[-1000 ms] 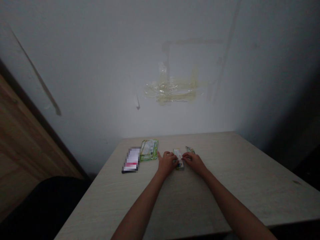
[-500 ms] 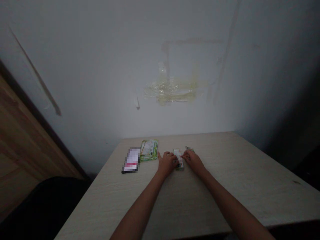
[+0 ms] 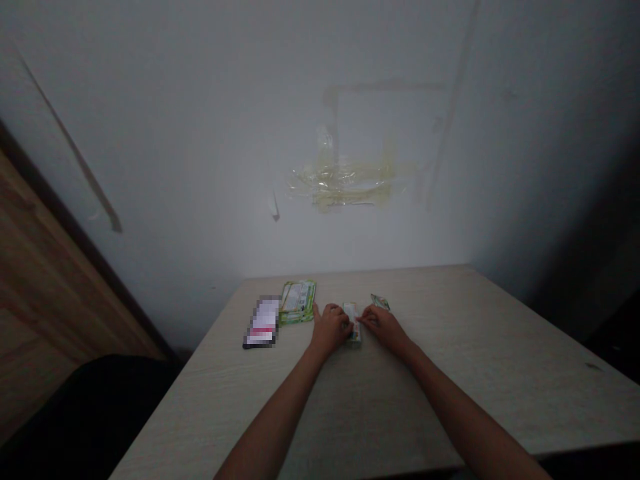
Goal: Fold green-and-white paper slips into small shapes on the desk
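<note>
A narrow white and green printed packet (image 3: 352,312) lies on the table between my hands. My left hand (image 3: 331,327) rests on its left side, fingers curled over the edge and thumb stretched away to the left. From the other side, my right hand (image 3: 380,323) pinches at the packet's right edge with closed fingertips. The part under my left fingers is hidden. Just beyond the right hand lies a small crumpled green and white wrapper piece (image 3: 381,302), partly covered by that hand.
To the left, several green printed packets (image 3: 299,300) lie in a stack. A phone (image 3: 263,323) with a blurred screen lies beside them. The pale wooden table (image 3: 380,413) meets a wall (image 3: 200,167) with yellowed tape (image 3: 350,183). A dark chair-like shape (image 3: 100,407) stands at the left.
The packet between my hands has shifted slightly left, along with both hands. More of the wrapper piece behind my right hand now shows.
</note>
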The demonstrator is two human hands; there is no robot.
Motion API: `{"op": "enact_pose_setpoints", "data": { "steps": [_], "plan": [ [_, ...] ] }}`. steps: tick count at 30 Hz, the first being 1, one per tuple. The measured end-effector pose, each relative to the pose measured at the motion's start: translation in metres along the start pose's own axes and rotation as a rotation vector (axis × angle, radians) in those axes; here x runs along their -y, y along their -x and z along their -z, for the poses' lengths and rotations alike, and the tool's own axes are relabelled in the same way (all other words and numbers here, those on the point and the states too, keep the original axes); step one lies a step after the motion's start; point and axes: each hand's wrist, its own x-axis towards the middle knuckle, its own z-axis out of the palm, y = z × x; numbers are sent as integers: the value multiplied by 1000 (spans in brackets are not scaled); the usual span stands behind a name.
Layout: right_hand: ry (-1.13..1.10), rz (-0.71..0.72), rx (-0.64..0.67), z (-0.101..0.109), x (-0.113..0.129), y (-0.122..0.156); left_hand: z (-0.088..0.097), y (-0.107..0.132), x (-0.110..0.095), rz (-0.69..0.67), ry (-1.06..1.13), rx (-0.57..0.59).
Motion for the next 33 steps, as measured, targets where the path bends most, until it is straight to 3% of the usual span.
{"op": "enact_pose_setpoints", "data": {
  "steps": [5, 15, 26, 33],
  "plan": [
    [-21, 17, 13, -3, -1, 0, 0, 5, 5, -6, 21, -4],
    [254, 50, -81, -10, -13, -7, -4, 6, 7, 54, 36, 40],
    [566, -81, -75, -17, 2, -13, -5, 7, 4, 82, 47, 28],
    [612, -75, -84, -21, 6, -16, -1, 8, 2, 79, 58, 27]
  ]
}}
